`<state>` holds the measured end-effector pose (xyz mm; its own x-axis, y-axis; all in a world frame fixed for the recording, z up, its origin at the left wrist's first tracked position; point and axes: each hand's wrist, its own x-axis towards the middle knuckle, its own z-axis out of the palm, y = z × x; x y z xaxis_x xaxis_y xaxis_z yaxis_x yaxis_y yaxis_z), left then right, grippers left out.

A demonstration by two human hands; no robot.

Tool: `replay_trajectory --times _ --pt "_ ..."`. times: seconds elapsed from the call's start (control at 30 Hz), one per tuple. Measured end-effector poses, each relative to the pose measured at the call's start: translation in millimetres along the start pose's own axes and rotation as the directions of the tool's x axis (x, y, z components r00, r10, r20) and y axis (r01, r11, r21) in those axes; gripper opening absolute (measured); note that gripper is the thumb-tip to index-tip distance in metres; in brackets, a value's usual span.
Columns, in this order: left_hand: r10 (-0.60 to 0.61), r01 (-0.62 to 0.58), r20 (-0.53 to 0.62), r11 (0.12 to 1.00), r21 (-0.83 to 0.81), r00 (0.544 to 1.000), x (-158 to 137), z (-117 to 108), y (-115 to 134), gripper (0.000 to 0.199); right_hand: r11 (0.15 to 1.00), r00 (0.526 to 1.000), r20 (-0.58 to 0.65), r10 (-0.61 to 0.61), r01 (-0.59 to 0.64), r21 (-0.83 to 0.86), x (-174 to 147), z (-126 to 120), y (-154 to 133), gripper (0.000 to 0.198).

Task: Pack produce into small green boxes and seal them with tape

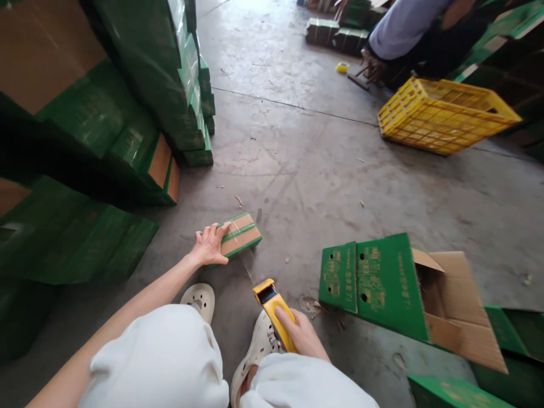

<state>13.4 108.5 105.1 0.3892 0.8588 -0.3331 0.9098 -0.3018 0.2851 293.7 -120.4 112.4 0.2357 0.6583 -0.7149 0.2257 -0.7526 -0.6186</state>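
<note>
A small green and brown cardboard box (241,241) lies on the floor in front of my feet, with clear tape across its top. My left hand (209,245) grips its left end, thumb at the near side and fingers over the top. My right hand (304,334) is wrapped round the handle of a yellow tape dispenser (276,311), held low over my right shoe. A thin clear strip, apparently tape, shows between the dispenser's head and the box.
Tall stacks of green boxes (187,113) stand at the left. On the right lie a green carton (378,277) with open flaps and more green cartons (459,394). Farther back are a yellow plastic crate (446,116), a yellow tape roll (342,67) and a seated person (408,28).
</note>
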Motion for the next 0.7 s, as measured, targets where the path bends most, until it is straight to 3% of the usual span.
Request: replay_trajectory --times 0.13,0.23,0.3,0.4,0.47,0.53,0.6,0.7 --pt "0.048 -0.038 0.088 0.993 -0.111 0.995 32.0 -19.3 -30.3 0.124 0.996 0.997 0.078 -0.009 0.015 -0.083 55.1 24.0 -32.8 0.05" --pt "0.116 -0.068 0.145 0.95 -0.304 0.982 59.9 -37.3 -65.4 0.124 0.996 0.991 0.128 -0.032 0.043 -0.083 88.0 41.4 -66.9 0.049" --pt "0.114 -0.079 0.071 0.92 -0.384 0.991 74.9 -47.6 -89.7 0.118 0.995 0.984 0.162 -0.071 0.081 -0.052 102.4 52.2 -92.1 0.048" --pt "0.096 -0.128 -0.119 0.947 -0.295 0.988 87.3 -55.2 -111.4 0.099 0.992 0.97 0.209 -0.129 0.124 0.037 115.6 66.3 -127.6 0.048" --pt "0.18 -0.201 -0.138 0.967 -0.158 0.974 89.1 -52.5 -108.9 0.099 0.987 0.965 0.21 -0.156 0.147 0.056 120.9 73.4 -143.3 0.049" --pt "0.229 -0.232 -0.085 0.972 -0.027 0.97 88.1 -43.3 -94.4 0.116 0.987 0.967 0.196 -0.163 0.159 0.036 124.1 79.2 -148.8 0.05" --pt "0.201 -0.198 -0.03 0.977 0.085 0.979 87.2 -30.3 -75.7 0.135 0.989 0.971 0.185 -0.15 0.147 0.029 125.2 85.3 -144.9 0.051" --pt "0.165 -0.166 0.022 0.966 0.196 0.986 87.8 -13.5 -56.5 0.133 0.988 0.978 0.15 -0.145 0.136 0.066 122.2 96.9 -130.7 0.052"
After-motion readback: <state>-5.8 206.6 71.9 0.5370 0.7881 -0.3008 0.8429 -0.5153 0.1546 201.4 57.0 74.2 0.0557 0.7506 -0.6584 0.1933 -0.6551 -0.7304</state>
